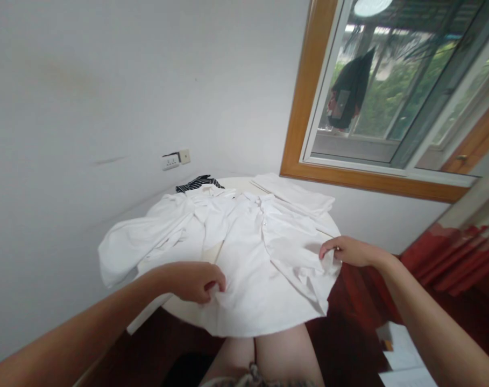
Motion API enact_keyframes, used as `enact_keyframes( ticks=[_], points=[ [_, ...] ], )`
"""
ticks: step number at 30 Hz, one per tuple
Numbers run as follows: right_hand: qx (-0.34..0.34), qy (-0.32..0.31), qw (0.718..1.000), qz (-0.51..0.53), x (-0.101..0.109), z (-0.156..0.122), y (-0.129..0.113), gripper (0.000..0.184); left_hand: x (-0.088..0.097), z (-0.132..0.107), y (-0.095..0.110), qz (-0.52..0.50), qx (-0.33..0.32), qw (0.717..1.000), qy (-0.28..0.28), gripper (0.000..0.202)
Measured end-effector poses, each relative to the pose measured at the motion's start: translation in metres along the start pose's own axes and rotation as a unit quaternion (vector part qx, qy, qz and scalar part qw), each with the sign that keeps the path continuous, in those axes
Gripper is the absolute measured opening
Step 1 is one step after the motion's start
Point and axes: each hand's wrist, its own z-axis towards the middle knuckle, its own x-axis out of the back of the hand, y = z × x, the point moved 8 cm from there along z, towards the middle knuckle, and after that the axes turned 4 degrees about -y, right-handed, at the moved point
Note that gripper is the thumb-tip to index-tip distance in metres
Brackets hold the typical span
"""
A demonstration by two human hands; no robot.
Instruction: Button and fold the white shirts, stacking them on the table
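A white button-front shirt (244, 258) lies spread over the round table, its lower hem hanging over the near edge. My left hand (202, 282) pinches the cloth at the shirt's lower left side. At the table's right edge my right hand (345, 251) is closed on a bunched part of the same shirt, apparently a sleeve. Left of it lies a second white shirt (159, 226), rumpled, with one sleeve reaching past the table's left side. A folded white cloth (295, 194) rests at the back right.
A dark striped cloth (199, 183) lies at the back of the table (238, 185), near a wall socket (170, 162). The wooden window frame (373, 180) rises behind. A red and white curtain (458, 242) hangs at right. White papers (403, 352) are low at right.
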Motion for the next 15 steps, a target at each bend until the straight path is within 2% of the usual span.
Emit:
enact_keyframes(
  ticks=[2,3,5,6,8,9,11,12,13,15],
  points=[
    [-0.016,-0.047,0.998,0.026,-0.006,-0.002,0.002,0.049,-0.002,-0.003,0.008,-0.028,-0.023,0.997,-0.062,0.037],
    [-0.011,-0.035,0.999,0.032,0.000,-0.001,0.001,0.048,-0.001,-0.004,0.012,-0.046,-0.036,0.995,-0.085,0.032],
    [0.009,0.039,0.999,0.030,0.021,0.007,-0.003,0.045,0.007,0.000,0.016,-0.079,-0.055,0.990,-0.105,0.030],
    [0.020,0.083,0.996,0.022,0.033,0.013,-0.006,0.044,0.015,0.006,0.015,-0.089,-0.059,0.990,-0.090,0.031],
    [0.037,0.140,0.989,0.001,0.046,0.032,-0.012,0.040,0.039,0.024,0.008,-0.084,-0.057,0.995,0.011,0.031],
    [0.044,0.147,0.988,-0.013,0.046,0.044,-0.015,0.039,0.052,0.035,0.002,-0.067,-0.054,0.992,0.088,0.030],
    [0.054,0.129,0.989,-0.045,0.033,0.071,-0.021,0.036,0.072,0.056,-0.011,-0.005,-0.041,0.969,0.242,0.033],
    [0.057,0.112,0.990,-0.063,0.023,0.084,-0.023,0.035,0.076,0.067,-0.019,0.032,-0.029,0.952,0.304,0.035],
    [0.060,0.094,0.990,-0.085,0.010,0.096,-0.025,0.035,0.075,0.078,-0.026,0.062,-0.018,0.938,0.340,0.037],
    [0.065,0.077,0.987,-0.124,-0.014,0.112,-0.027,0.039,0.066,0.098,-0.041,0.100,0.001,0.920,0.379,0.043]
  ],
)
